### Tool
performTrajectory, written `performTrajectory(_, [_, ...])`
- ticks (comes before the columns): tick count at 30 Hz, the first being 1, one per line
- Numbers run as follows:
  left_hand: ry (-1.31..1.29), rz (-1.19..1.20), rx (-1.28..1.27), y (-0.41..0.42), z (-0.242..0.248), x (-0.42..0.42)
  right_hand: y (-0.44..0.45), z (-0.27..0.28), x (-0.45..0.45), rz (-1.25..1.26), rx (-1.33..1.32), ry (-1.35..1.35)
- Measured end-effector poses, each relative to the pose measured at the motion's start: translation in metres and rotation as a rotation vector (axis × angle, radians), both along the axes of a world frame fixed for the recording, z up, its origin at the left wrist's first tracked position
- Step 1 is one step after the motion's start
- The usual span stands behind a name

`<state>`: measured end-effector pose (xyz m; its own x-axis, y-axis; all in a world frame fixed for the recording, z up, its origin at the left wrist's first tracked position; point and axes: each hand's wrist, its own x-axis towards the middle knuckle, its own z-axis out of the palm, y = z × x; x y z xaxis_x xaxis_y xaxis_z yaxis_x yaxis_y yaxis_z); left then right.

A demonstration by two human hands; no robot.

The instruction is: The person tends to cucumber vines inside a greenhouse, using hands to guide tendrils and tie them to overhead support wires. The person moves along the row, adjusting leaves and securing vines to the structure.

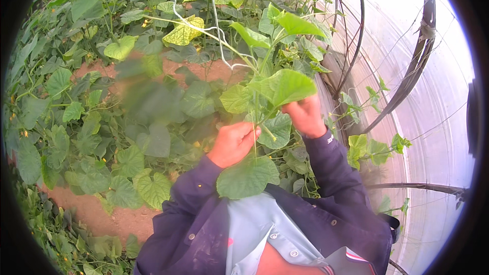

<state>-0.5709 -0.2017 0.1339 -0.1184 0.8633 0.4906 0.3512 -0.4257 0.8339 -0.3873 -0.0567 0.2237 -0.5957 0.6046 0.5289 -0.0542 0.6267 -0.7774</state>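
A cucumber-like vine [256, 112] stands upright before my chest, with broad green leaves and a young shoot at its top. My left hand [235, 143] pinches its stem low down, thumb against the fingers. Beside that thumb a thin pale string [255, 149] runs down. My right hand [306, 116] is on the vine's right side, its fingertips partly hidden behind a large leaf [286, 86]; whether they grip anything does not show. White twine [219, 34] hangs from above and loops near the upper stem. One wide leaf [248, 177] lies below my left hand.
Dense rows of vines [88, 175] with small yellow flowers spread to the left, with reddish soil [110, 214] between them. At the right, translucent plastic sheeting [424, 114] curves up beside dark bent poles [414, 61]. A blurred leaf [153, 99] hangs left of centre.
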Motion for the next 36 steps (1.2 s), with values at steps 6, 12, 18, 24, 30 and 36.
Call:
performTrajectory(6, [0.046,-0.074,-0.014,0.006,0.000,0.003,0.048,0.027,0.010,0.028,-0.422,0.191])
performTrajectory(12, [0.158,-0.159,-0.070,0.000,0.002,0.003,0.034,0.058,-0.004,0.115,-0.525,0.188])
performTrajectory(18, [0.142,-0.209,-0.068,-0.007,0.003,0.006,0.030,0.055,0.016,0.215,-0.441,0.247])
performTrajectory(24, [0.117,-0.186,-0.097,-0.009,-0.007,0.009,0.028,0.055,0.024,0.186,-0.256,0.186])
performTrajectory(30, [0.103,-0.141,-0.094,-0.015,-0.005,0.011,0.026,0.062,0.030,-0.067,-0.144,-0.005])
performTrajectory(36, [0.102,-0.111,-0.060,-0.017,-0.005,0.017,0.042,0.049,0.045,-0.126,0.008,0.133])
